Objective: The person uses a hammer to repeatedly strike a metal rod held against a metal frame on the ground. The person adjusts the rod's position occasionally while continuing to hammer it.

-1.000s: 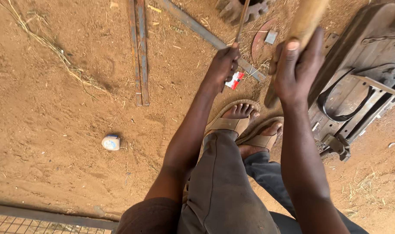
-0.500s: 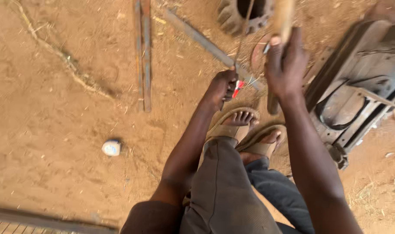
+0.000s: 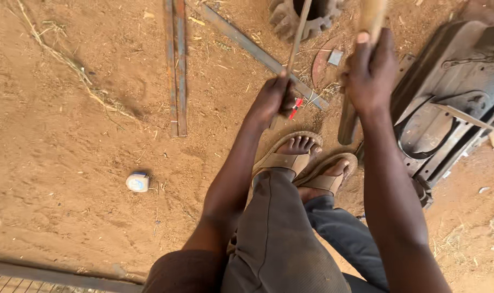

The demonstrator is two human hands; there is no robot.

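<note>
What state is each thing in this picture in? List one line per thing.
left hand: closed around the thin metal rod, low by the ground
right hand: raised, closed on the wooden handle
thin metal rod: held slanting upward
flat metal bars: lying side by side on the dirt
gear wheel: lying flat
small white object: resting alone on the dirt
sandals: worn on both feet

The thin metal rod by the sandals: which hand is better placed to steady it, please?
Probably the left hand: it already grips the thin rod low down, while the right hand is closed around a wooden handle.
</note>
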